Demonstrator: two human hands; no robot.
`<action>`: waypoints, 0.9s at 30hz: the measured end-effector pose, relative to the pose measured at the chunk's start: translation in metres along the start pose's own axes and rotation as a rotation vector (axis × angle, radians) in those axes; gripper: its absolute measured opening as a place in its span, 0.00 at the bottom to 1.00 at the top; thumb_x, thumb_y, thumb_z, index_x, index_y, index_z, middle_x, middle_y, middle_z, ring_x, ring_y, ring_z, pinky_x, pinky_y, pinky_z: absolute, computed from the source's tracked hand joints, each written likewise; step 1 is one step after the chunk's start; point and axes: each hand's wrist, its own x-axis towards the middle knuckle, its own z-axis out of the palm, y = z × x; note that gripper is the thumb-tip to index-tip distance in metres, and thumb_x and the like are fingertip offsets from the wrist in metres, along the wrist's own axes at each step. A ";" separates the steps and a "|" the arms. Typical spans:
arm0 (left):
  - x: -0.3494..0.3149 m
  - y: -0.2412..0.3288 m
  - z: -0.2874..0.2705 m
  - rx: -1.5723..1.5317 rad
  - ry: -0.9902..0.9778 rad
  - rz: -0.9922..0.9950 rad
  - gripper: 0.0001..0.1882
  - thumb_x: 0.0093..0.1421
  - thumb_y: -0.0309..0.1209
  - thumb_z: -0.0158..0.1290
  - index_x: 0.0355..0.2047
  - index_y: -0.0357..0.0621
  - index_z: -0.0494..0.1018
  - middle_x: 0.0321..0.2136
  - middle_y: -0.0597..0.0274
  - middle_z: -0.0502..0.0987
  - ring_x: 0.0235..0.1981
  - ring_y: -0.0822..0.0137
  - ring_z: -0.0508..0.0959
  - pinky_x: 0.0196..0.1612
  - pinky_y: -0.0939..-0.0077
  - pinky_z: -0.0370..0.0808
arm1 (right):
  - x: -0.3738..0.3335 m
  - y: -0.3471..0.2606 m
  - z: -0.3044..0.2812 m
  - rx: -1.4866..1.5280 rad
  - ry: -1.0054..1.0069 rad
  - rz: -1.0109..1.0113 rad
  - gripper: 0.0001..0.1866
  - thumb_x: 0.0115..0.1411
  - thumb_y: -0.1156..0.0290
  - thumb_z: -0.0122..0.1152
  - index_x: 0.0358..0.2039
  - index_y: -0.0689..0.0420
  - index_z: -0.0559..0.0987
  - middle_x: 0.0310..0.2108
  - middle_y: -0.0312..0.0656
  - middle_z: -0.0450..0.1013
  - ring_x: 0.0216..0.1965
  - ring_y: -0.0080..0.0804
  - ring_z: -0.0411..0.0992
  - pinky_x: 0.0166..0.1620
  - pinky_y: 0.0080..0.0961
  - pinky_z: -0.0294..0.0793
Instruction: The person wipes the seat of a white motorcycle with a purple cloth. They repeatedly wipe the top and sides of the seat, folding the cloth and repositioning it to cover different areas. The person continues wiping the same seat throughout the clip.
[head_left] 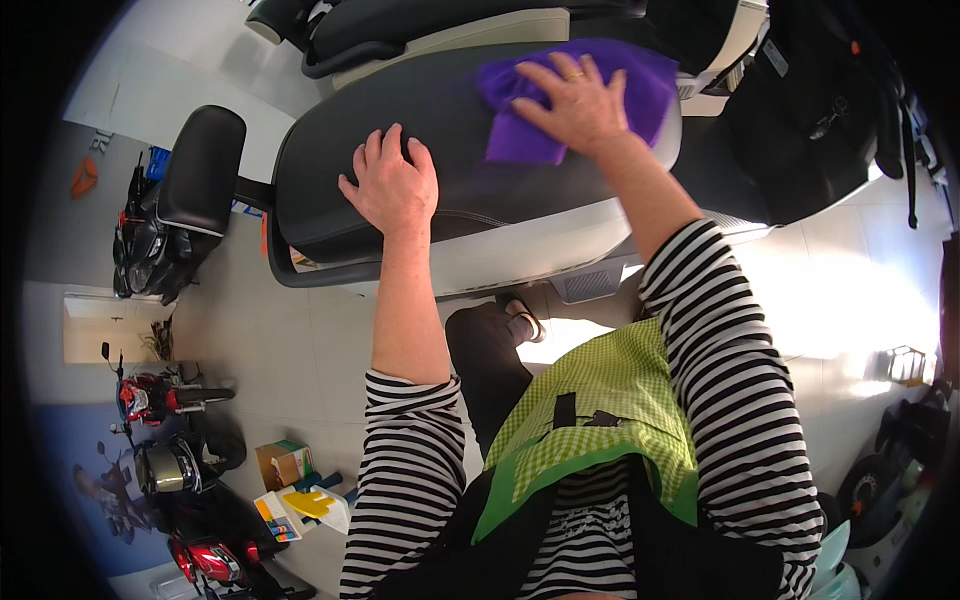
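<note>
A long black scooter seat [455, 118] stretches across in front of me, with pale bodywork [520, 247] along its near side. On its right part lies a purple cloth [648, 85], spread out and creased. My right hand [583, 105] presses down on the cloth, palm down and fingers spread wide; a ring shows on one finger. Further left, my left hand [395, 185] rests directly on the seat with its fingers apart and slightly bent, holding nothing. Beyond the seat's left end stands a padded black backrest [203, 170].
A second scooter [450, 40] stands close behind this one. Several motorcycles, including a red one [150, 397], line the left side. On the tiled floor [300, 350] at lower left are a cardboard box [283, 465] and a yellow glove-like item [310, 503].
</note>
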 end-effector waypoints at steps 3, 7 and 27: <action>-0.003 0.000 0.000 -0.019 0.026 0.020 0.16 0.62 0.40 0.50 0.47 0.54 0.79 0.52 0.66 0.76 0.57 0.61 0.72 0.60 0.37 0.62 | 0.013 0.046 -0.003 -0.085 0.033 0.130 0.31 0.60 0.34 0.50 0.63 0.26 0.67 0.68 0.38 0.58 0.69 0.53 0.52 0.63 0.76 0.43; -0.007 0.000 0.002 -0.009 0.161 0.061 0.12 0.62 0.38 0.50 0.40 0.57 0.82 0.47 0.72 0.80 0.52 0.67 0.76 0.58 0.56 0.66 | 0.029 0.068 -0.015 -0.123 0.047 0.189 0.36 0.57 0.30 0.50 0.65 0.23 0.63 0.70 0.42 0.55 0.69 0.59 0.51 0.61 0.76 0.48; -0.012 0.000 0.001 -0.133 0.306 0.100 0.09 0.58 0.32 0.51 0.34 0.53 0.81 0.38 0.75 0.82 0.43 0.69 0.80 0.49 0.71 0.68 | 0.097 -0.087 0.048 0.295 -0.215 -0.316 0.34 0.56 0.32 0.53 0.63 0.25 0.67 0.68 0.42 0.57 0.67 0.51 0.56 0.65 0.67 0.48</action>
